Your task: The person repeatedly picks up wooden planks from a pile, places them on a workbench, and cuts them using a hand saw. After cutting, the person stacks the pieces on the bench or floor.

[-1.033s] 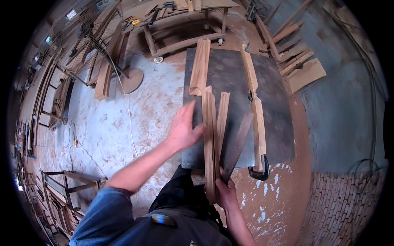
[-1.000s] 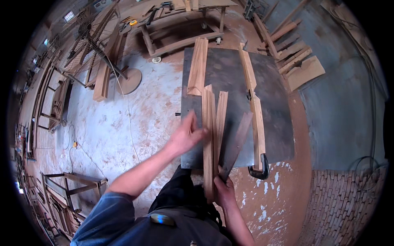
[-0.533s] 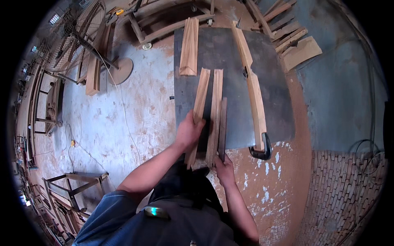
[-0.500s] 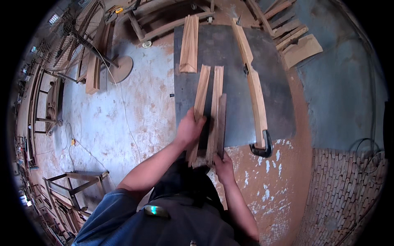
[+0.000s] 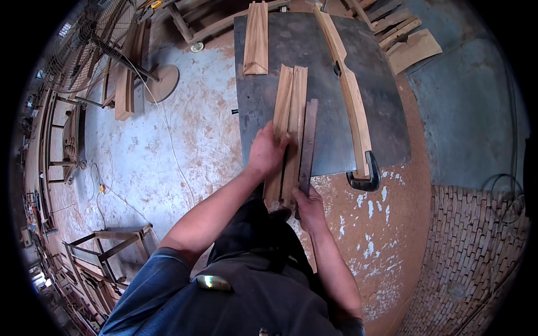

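My left hand (image 5: 269,148) grips a pale wooden strip (image 5: 282,98) from its left side. Beside it runs a second wooden strip (image 5: 298,106), the two close together. My right hand (image 5: 306,204) is closed around the lower end of that second strip and a flat grey-brown bar (image 5: 308,140) along its right side. All three reach from near my waist out over the dark board (image 5: 384,123). Farther off, a grooved wooden piece (image 5: 255,39) lies on the board; at the right, a long notched wooden bar (image 5: 347,98) has a black C-clamp (image 5: 370,182) at its near end.
A standing fan (image 5: 89,39) and stacked timber (image 5: 124,101) are at the upper left. A wheeled trolley (image 5: 218,29) is beyond the board. Wood offcuts (image 5: 413,52) lie at upper right, a metal frame (image 5: 112,252) at lower left, cables (image 5: 168,134) on the floor.
My left hand has taken hold of the left strip and brought it against the other. The bar has swung in alongside the strips. The view has shifted, with the board appearing higher.
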